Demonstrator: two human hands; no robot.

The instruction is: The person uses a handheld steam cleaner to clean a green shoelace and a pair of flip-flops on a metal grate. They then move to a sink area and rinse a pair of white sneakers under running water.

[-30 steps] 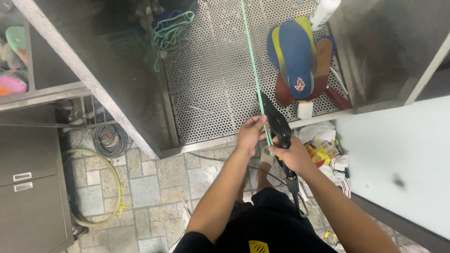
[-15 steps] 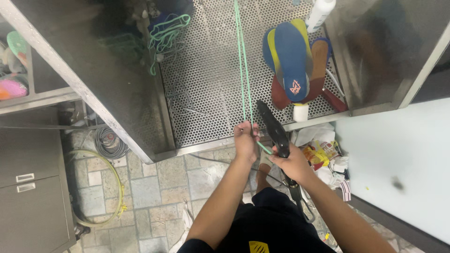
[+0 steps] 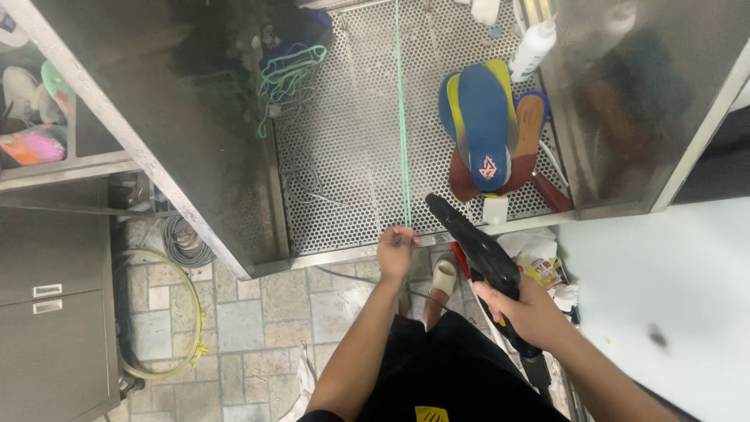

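My left hand (image 3: 395, 248) pinches the near end of a taut green string (image 3: 403, 125) that runs straight away over a perforated metal tray (image 3: 344, 156). My right hand (image 3: 525, 311) grips a black spray gun (image 3: 473, 245), its nozzle pointing toward the string's near end. The two hands are apart, the gun just right of the string. On the tray's right side stand several shoe insoles (image 3: 486, 129), blue, yellow and brown.
A white squeeze bottle (image 3: 533, 48) stands at the tray's far right. Green cord (image 3: 291, 64) is bundled at the far left. Steel walls flank the tray. A yellow hose (image 3: 191, 328) coils on the tiled floor beside a grey cabinet (image 3: 51, 312). A white surface (image 3: 664, 297) lies right.
My right hand has drawn the spray gun back and to the right, away from the string. My left hand keeps hold of the string, which now runs straighter.
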